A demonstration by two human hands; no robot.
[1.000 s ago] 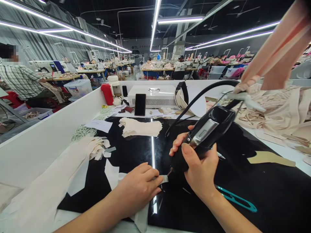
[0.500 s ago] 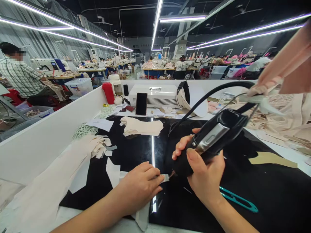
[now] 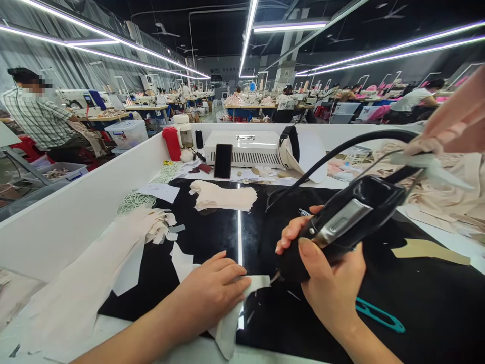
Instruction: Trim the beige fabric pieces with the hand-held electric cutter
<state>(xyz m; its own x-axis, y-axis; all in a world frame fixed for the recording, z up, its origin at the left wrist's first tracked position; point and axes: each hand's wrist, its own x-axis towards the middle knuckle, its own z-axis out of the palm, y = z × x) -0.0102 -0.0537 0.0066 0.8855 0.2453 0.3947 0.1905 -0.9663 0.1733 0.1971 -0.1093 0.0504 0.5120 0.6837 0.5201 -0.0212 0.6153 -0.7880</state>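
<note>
My left hand (image 3: 217, 288) lies flat on a pale, curved piece of material (image 3: 227, 331), pressing it to the black table surface (image 3: 212, 235). One narrow end of the piece sticks out past my fingertips to the right; my palm covers its middle. My right hand (image 3: 329, 268) is wrapped round a thick black corded hand tool (image 3: 352, 212), thumb beside its metal plate. The tool slants down to the left, and its thin metal tip (image 3: 278, 276) is at the end of the piece; I cannot tell whether they touch. Small pale slivers lie below the tip.
A teal tool (image 3: 381, 314) and a tan cut piece (image 3: 430, 251) lie at right. Cream fabric pieces (image 3: 225, 196) are stacked farther back, with a long cream pile (image 3: 83, 273) at left. A phone (image 3: 223, 161) leans on a white vented box (image 3: 242, 144). The tool's cord (image 3: 341, 146) arches overhead.
My right hand and the tool have shifted slightly right. More of the piece's narrow end shows past my left fingertips, with the tip at its end. The whole view has shifted a little.
</note>
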